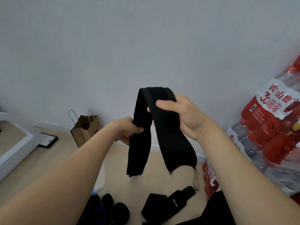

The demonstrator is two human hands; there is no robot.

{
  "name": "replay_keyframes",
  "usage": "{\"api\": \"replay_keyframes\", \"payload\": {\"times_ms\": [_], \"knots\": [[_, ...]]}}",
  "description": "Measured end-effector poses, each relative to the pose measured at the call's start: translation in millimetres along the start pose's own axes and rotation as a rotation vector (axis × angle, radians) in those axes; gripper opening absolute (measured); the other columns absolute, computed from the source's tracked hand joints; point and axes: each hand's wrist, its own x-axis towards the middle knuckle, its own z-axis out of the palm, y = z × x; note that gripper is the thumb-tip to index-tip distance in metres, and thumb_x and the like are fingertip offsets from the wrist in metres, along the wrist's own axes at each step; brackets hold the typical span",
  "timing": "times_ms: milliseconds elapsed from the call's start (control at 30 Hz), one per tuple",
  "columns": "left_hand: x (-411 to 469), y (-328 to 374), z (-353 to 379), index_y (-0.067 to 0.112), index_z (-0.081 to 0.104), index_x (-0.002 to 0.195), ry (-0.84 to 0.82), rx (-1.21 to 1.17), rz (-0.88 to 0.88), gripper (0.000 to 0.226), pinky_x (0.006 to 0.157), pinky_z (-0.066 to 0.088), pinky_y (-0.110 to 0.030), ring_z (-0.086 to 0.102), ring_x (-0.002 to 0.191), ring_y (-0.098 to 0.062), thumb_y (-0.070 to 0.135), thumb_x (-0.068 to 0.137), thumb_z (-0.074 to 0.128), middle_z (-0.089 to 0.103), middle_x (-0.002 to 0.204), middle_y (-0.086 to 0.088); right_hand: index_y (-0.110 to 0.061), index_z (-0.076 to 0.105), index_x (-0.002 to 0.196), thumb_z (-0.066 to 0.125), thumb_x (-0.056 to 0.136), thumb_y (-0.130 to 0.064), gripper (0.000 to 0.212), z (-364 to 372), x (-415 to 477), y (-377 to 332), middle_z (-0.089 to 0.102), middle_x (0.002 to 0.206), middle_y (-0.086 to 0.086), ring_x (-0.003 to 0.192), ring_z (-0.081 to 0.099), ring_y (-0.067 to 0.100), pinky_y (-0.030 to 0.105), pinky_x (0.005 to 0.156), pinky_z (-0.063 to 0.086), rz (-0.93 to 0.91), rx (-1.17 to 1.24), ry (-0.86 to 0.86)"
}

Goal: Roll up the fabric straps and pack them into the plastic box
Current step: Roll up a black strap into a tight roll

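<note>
A wide black fabric strap (pixel 172 140) hangs folded over in the air in front of me, both ends dangling down. My right hand (pixel 183 114) grips it near the fold at the top. My left hand (pixel 128 129) holds the left-hand length lower down. On the floor below lie two rolled black straps (pixel 113 207) and an unrolled black strap (pixel 168 203) with small white lettering. A bit of blue (pixel 93 193) shows beside the rolls; the plastic box cannot be made out.
A brown paper bag (pixel 86 129) stands against the white wall at the left. A white furniture edge (pixel 17 148) with a black foot sits far left. Shrink-wrapped packs of water bottles (pixel 266 137) with red labels are stacked at the right.
</note>
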Motion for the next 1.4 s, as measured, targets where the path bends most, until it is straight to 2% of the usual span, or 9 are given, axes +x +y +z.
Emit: {"api": "replay_keyframes", "payload": {"times_ms": [200,300,533,633,800,933,1133,1233,1400], "knots": [[-3.9,-1.3,-12.3,0.027,0.078,0.104,-0.062,0.045,0.078,0.025,0.091,0.056,-0.04,0.08,0.095,-0.012,0.05,0.101,0.069,0.083,0.097,0.012,-0.006,0.074,0.124,0.076,0.098,-0.006,0.025,11.4,5.9,5.8,0.081,0.117,0.014,0.109,0.079,0.033,0.048,0.099,0.063,0.12,-0.101,0.137],[-6.4,1.7,-11.2,0.011,0.076,0.102,0.002,0.026,0.151,0.021,0.087,0.064,-0.041,0.082,0.086,-0.014,0.032,0.103,0.07,0.083,0.091,0.004,0.0,0.074,0.118,0.078,0.098,-0.01,0.022,16.0,10.2,4.6,0.081,0.103,0.015,0.092,0.078,0.028,0.036,0.078,0.065,0.135,-0.053,0.186],[-25.9,17.9,-17.2,0.001,0.074,0.104,0.172,-0.08,0.079,0.042,0.078,0.068,-0.043,0.082,0.075,-0.027,0.036,0.106,0.052,0.082,0.088,-0.011,0.004,0.076,0.121,0.075,0.097,-0.002,0.025,24.2,25.2,11.1,0.08,0.115,0.022,0.107,0.079,0.036,0.046,0.099,0.063,0.104,0.034,0.219],[-38.0,25.2,-24.8,0.016,0.077,0.106,0.045,-0.208,0.238,0.052,0.09,0.063,-0.043,0.081,0.086,-0.021,0.053,0.094,0.042,0.083,0.096,0.002,0.004,0.076,0.121,0.073,0.1,-0.003,0.023,26.7,35.5,15.7,0.081,0.116,0.021,0.113,0.077,0.037,0.046,0.102,0.062,0.094,0.116,0.34],[-45.9,20.9,-36.1,0.007,0.074,0.11,-0.226,-0.269,0.382,0.042,0.1,0.057,-0.042,0.074,0.1,-0.024,0.034,0.082,0.059,0.077,0.106,-0.006,0.005,0.071,0.127,0.065,0.104,0.001,0.025,24.9,46.4,15.7,0.078,0.122,0.024,0.115,0.076,0.038,0.04,0.086,0.066,0.089,0.228,0.406],[-44.2,23.9,-28.8,0.013,0.073,0.119,0.011,-0.308,0.451,0.022,0.086,0.067,-0.037,0.08,0.102,-0.025,0.005,0.103,0.061,0.083,0.107,-0.01,0.0,0.071,0.13,0.064,0.103,0.0,0.028,26.2,46.3,15.3,0.08,0.118,0.018,0.099,0.079,0.029,0.031,0.072,0.064,0.099,0.162,0.326],[-30.5,28.0,-26.5,0.017,0.05,0.124,0.432,-0.582,0.414,0.032,0.067,0.065,-0.031,0.081,0.086,-0.021,0.01,0.102,0.072,0.077,0.107,-0.013,-0.022,0.047,0.151,0.067,0.098,0.007,0.064,29.4,43.2,25.7,0.082,0.101,0.016,0.085,0.083,0.03,0.036,0.079,0.068,0.102,-0.232,0.306],[-27.8,29.5,-26.7,0.015,0.07,0.11,0.411,-0.506,0.492,0.013,0.073,0.066,-0.029,0.079,0.097,-0.027,0.007,0.101,0.072,0.076,0.109,-0.014,-0.016,0.054,0.144,0.056,0.107,0.0,0.04,30.7,43.9,27.5,0.083,0.095,0.01,0.082,0.083,0.02,0.029,0.08,0.067,-0.01,-0.425,0.324],[-29.0,28.0,-31.9,0.021,0.078,0.12,0.281,-0.369,0.605,0.033,0.093,0.062,-0.028,0.08,0.099,-0.017,0.002,0.092,0.081,0.083,0.106,0.0,-0.02,0.06,0.135,0.064,0.105,-0.001,0.035,25.2,43.8,29.2,0.084,0.092,0.004,0.087,0.083,0.016,0.034,0.09,0.066,-0.118,-0.443,0.346]]}}
